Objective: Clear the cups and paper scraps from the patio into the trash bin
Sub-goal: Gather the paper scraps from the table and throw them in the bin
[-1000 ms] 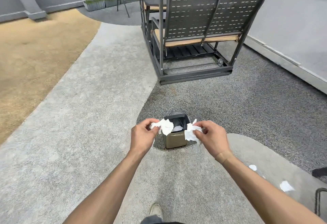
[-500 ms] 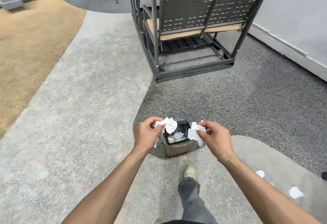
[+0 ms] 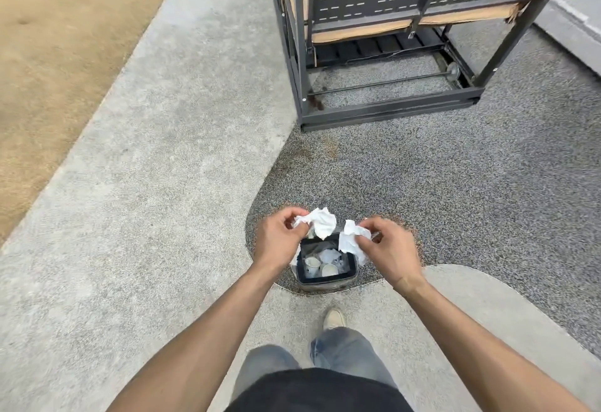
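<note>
A small square trash bin [image 3: 326, 281] stands on the ground right below my hands. Inside it lie two white cups [image 3: 312, 263] and crumpled paper. My left hand [image 3: 281, 240] pinches a crumpled white paper scrap [image 3: 322, 222] above the bin's far left corner. Over the bin's right rim, my right hand [image 3: 388, 247] pinches a second white scrap [image 3: 349, 241]. Both scraps hang over the bin's opening.
A dark metal swing bench [image 3: 390, 37] with tan cushions stands on the dark gravel straight ahead. Light concrete paving [image 3: 146, 184] runs to the left, with sandy ground [image 3: 48, 53] beyond it. My shoe [image 3: 333, 317] and jeans show just behind the bin.
I have stepped closer, so the bin now sits directly under my hands and its contents show. Both hands still hold their scraps and have moved over the opening.
</note>
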A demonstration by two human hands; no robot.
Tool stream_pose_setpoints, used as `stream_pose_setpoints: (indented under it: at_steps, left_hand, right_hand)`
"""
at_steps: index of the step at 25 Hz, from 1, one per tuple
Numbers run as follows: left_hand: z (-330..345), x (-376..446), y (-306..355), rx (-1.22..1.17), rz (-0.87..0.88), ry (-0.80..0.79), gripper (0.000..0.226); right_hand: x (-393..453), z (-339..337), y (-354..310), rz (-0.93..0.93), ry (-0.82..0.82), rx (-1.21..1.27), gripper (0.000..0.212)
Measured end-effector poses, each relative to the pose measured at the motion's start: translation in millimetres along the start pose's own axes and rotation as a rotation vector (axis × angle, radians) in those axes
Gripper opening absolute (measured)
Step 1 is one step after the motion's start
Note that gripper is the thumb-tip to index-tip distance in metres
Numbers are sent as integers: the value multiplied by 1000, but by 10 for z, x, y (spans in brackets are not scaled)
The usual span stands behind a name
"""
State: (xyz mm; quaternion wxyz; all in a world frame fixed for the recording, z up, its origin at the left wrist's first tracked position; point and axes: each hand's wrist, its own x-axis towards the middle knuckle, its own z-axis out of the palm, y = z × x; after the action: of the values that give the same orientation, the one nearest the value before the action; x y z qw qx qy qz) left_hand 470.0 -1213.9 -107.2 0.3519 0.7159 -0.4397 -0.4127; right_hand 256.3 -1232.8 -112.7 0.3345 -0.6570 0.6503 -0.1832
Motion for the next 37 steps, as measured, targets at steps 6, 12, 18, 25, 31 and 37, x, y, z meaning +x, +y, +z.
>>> stream_pose_setpoints:
  at_steps: [6, 12, 18, 25, 31, 37]
  left_hand:
    - [242, 454, -209, 9, -101, 14, 27]
    - [578, 943, -976, 104, -239, -59, 27]
    - [1232, 1425, -2223, 199, -391, -146, 13]
    - [1905, 2048, -3623, 417, -506, -259, 25]
    - [2228, 2326, -4090, 540, -532, -312, 26]
    - [2160, 2359, -3931, 197, -711, -306, 28]
  right_hand:
    - [479, 208, 294, 125, -86, 65, 17]
    - [808, 857, 889, 296, -97, 144, 17]
    - [1175, 2033, 1792, 418, -176, 42, 15]
    - [1672, 3227, 2747, 553, -219, -39, 15]
    - [1841, 3662, 3181, 557, -242, -132, 16]
    - [1828, 3693, 3081, 614, -294, 91, 33]
